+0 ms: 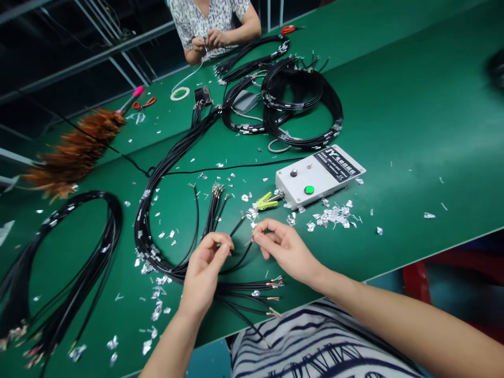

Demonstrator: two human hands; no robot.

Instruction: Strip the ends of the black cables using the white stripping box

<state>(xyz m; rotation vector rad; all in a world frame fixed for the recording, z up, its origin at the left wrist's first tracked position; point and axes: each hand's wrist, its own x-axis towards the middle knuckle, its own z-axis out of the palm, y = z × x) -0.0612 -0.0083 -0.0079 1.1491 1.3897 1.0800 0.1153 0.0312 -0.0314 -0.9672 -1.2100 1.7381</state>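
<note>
My right hand (285, 249) is closed in a pinch at the stripped end of a black cable (246, 256), which curves back under my left hand (207, 268). The left thumb and forefinger are pressed together; what lies between them, if anything, is too small to make out. Another black cable end (237, 226) with bare copper pokes out just beyond the left fingertips. Both hands hover over a looped bundle of black cables (144, 220), whose stripped ends (275, 283) fan out near the table's front edge. Several more upright ends (214, 207) stand beyond my left hand.
A white control box (315, 176) with a green button and yellow-green jaws (266, 201) sits beyond my right hand. Foil scraps (334, 215) litter the green table. Coiled cables (303, 136) lie behind, another bundle (112, 220) left, a feather duster (82, 147) farther off. A co-worker (216, 31) sits opposite.
</note>
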